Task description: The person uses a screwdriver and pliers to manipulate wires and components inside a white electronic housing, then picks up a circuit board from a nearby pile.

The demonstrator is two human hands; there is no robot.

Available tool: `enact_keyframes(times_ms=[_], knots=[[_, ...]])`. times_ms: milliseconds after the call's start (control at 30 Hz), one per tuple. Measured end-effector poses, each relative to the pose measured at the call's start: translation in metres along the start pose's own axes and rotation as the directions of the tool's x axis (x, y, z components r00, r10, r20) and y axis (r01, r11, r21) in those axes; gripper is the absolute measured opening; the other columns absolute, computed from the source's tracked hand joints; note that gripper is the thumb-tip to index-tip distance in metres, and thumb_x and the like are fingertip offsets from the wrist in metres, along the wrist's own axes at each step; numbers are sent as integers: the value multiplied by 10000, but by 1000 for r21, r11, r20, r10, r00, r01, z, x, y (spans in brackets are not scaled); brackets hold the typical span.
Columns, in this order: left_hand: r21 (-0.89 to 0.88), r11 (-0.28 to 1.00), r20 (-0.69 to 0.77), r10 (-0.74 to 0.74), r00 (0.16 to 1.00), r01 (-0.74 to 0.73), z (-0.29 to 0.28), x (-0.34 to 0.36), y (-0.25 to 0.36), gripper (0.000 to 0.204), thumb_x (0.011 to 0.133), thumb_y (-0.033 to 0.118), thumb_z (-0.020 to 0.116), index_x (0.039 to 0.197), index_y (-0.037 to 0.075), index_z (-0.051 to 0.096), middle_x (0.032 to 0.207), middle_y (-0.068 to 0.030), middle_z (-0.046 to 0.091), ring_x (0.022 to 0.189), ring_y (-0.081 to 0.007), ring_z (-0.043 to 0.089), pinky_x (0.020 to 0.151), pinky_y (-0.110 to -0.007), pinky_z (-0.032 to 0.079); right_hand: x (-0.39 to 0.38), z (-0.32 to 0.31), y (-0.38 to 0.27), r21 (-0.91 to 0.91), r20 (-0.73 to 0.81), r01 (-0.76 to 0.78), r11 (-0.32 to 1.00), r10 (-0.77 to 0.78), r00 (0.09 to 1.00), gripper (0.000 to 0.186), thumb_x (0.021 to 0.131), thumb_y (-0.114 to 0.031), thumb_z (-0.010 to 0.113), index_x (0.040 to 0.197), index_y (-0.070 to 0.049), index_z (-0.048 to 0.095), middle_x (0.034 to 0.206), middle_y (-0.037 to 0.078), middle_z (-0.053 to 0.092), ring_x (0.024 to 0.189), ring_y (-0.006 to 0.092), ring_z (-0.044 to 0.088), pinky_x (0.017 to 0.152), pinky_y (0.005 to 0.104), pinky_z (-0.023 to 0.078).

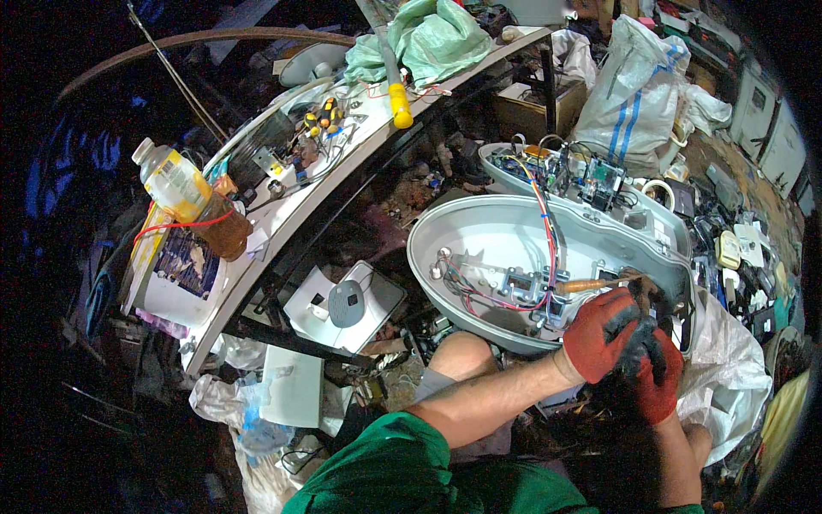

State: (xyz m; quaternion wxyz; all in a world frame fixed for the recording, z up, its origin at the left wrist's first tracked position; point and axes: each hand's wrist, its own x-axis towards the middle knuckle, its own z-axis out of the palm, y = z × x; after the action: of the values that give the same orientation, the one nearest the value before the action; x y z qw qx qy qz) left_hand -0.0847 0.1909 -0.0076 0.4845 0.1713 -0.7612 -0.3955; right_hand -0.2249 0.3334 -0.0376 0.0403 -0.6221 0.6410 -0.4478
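My left hand (599,338), in a red and black glove, is closed at the right end of an open grey housing (467,218). My right hand (655,377), gloved alike, is closed just below it, close against it; what they grip is hidden. A wooden-handled tool (586,285) lies across the housing just above my left hand. Inside are small metal fittings (518,283) and red, dark and pale wires (505,304). Coloured wires run up to a second grey shell (664,223) behind, which carries green circuit boards (604,176).
A narrow white bench (291,214) on the left bears a bottle (184,193), hand tools (321,116), a yellow-capped pole (399,103) and a green sack (437,43). A white sack (629,86) stands behind. Electronic scrap (741,257) crowds the right; a grey device (347,304) lies below the bench.
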Motion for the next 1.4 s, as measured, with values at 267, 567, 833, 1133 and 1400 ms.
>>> enact_keyframes(times_ms=[267,567,833,1133,1400], knots=[[-28,996,172,92,981,-88,-22,17,22,262,765,107,650,1000,17,578,1046,-208,552,959,-407,537,856,-444,443,14,-1,6,249,437,-644,724,509,742,424,931,-211,561,1282,10,471,1199,144,555,1093,241,541,965,356,422],[56,998,135,-36,990,29,-11,1,5,403,842,142,619,1207,14,506,1313,-257,466,1219,-428,457,1034,-432,372,15,-2,-29,425,141,-421,802,401,905,494,926,-202,587,1353,-9,429,1275,126,540,1151,223,517,1004,348,394],[-73,996,224,61,973,-45,-16,12,24,392,927,177,506,1276,9,446,1343,-266,409,1243,-433,428,1028,-439,357,32,-14,-38,404,68,-341,849,343,937,452,911,-131,585,1324,-3,455,1237,118,559,1137,206,519,1000,327,387],[193,977,257,35,966,-87,-57,40,63,400,900,150,539,1286,49,511,1277,-204,505,1229,-369,466,1054,-410,359,52,-27,-40,537,139,-217,815,168,976,413,876,-158,593,1268,-48,523,1211,95,587,1137,241,537,986,373,418],[248,909,470,-414,779,334,-103,22,72,442,900,277,625,1282,71,541,1160,-133,642,1070,-206,603,950,-341,450,46,-11,-52,759,241,-406,509,360,901,223,886,-96,606,1094,-16,613,1000,60,654,914,151,589,833,299,482]])
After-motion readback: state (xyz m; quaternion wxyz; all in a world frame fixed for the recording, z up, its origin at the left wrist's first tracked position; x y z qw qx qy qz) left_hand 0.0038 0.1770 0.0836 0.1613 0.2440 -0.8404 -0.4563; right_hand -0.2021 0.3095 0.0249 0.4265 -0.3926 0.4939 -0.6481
